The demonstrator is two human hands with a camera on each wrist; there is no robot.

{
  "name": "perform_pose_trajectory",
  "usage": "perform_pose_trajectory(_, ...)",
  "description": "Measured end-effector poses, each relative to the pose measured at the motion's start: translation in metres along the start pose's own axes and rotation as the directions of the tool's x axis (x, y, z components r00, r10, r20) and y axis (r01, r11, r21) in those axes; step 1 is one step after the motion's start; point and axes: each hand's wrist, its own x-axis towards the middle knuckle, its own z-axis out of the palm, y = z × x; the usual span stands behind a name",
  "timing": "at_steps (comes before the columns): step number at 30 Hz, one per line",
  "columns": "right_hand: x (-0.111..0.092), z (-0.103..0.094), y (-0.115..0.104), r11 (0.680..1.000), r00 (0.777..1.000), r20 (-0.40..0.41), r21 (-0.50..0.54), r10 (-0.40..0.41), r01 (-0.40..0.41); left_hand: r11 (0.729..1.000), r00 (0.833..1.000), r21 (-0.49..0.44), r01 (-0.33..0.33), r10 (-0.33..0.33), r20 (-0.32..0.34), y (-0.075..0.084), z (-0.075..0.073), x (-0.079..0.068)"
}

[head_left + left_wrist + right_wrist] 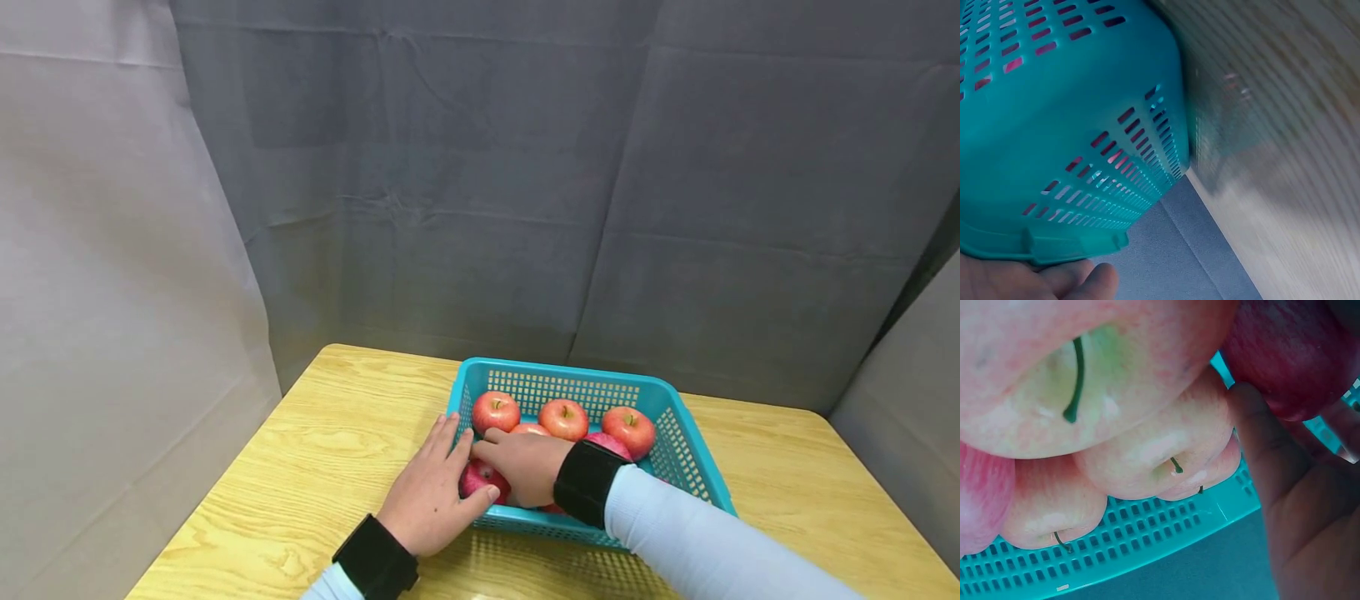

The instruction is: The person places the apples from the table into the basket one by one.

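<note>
A turquoise plastic basket [570, 369] with perforated walls stands on the table, holding several apples. My right hand [525, 468] reaches down into its near-left part, with thumb and fingers around a dark red apple [480, 481]; the right wrist view shows the thumb [1266, 444] against that apple [1291, 356]. My left hand [431, 506] rests with fairly straight fingers along the basket's left rim, its thumb over the near-left corner. From the left wrist, fingertips [1085, 281] touch the rim from outside. Paler red apples [496, 412] sit farther back, some partly hidden by my right hand.
The wooden table [315, 467] extends to both sides of the basket. Behind its back edge hangs a grey cloth [450, 183], and a pale cloth [120, 275] hangs at the left. My right forearm crosses the basket's near rim.
</note>
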Motion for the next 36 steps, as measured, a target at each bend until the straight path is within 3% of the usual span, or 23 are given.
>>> perform_pose_trajectory(8, -0.005, -0.002, 0.005, 0.997, 0.999, 0.030, 0.074, -0.020, 0.018, 1.000, 1.000, 0.002, -0.003, 0.003, 0.011, -0.001, 0.000, -0.001)
perform_pose_trajectory(17, -0.010, -0.006, 0.009, 0.999, 1.000, -0.010, 0.038, -0.008, 0.009, 0.999, 0.999, 0.019, -0.035, 0.035, -0.019, -0.003, 0.000, 0.001)
perform_pose_trajectory(24, -0.009, -0.003, 0.009, 0.999, 1.000, -0.020, 0.038, 0.003, -0.002, 1.000, 1.000, 0.007, -0.027, 0.027, -0.004, -0.003, 0.001, 0.001)
perform_pose_trajectory(31, -0.018, -0.006, 0.017, 0.991, 0.992, -0.025, 0.054, 0.126, -0.124, 0.999, 0.999, 0.032, -0.026, 0.025, 0.020, -0.008, 0.001, 0.004)
perform_pose_trajectory(36, -0.034, -0.009, 0.033, 0.979, 0.974, -0.124, 0.094, 0.192, -0.181, 0.999, 0.999, 0.038, -0.033, 0.033, 0.022, -0.014, 0.001, 0.007)
